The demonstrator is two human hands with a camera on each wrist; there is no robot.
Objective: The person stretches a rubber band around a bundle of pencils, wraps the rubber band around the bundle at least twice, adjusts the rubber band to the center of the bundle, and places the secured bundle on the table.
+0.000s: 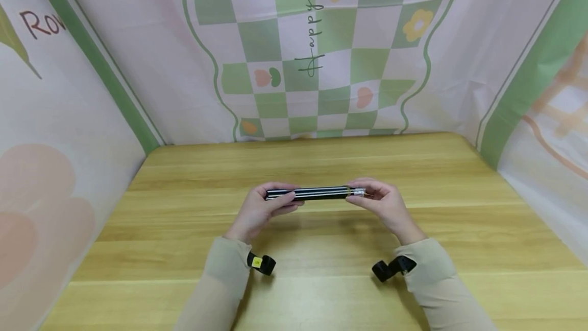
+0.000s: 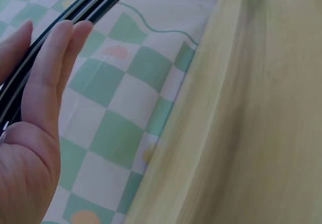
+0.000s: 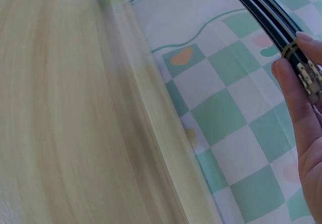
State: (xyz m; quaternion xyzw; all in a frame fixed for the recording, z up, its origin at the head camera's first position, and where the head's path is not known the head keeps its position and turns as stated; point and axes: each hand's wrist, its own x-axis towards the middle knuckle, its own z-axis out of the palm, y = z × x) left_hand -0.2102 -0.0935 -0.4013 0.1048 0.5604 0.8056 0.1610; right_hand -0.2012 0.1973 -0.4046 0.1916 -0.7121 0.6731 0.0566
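A bundle of dark pencils (image 1: 321,193) with pale stripes is held level above the table. At its left end my left hand (image 1: 259,207) grips it, thumb in front and fingers behind. My right hand (image 1: 385,204) pinches the other end between thumb and fingers. Around that end runs a thin yellowish band (image 3: 289,49), seen close up in the right wrist view. Silvery metal pencil ends (image 3: 308,78) stick out beyond the band, partly covered by the right hand. The left tips of the bundle are partly hidden by the left hand.
Below the hands lies a wood-grain table (image 1: 303,275). A checkered green and white cloth (image 1: 317,65) hangs behind its far edge, with printed cloth on both sides. Black wrist cameras (image 1: 263,263) are strapped over the beige sleeves.
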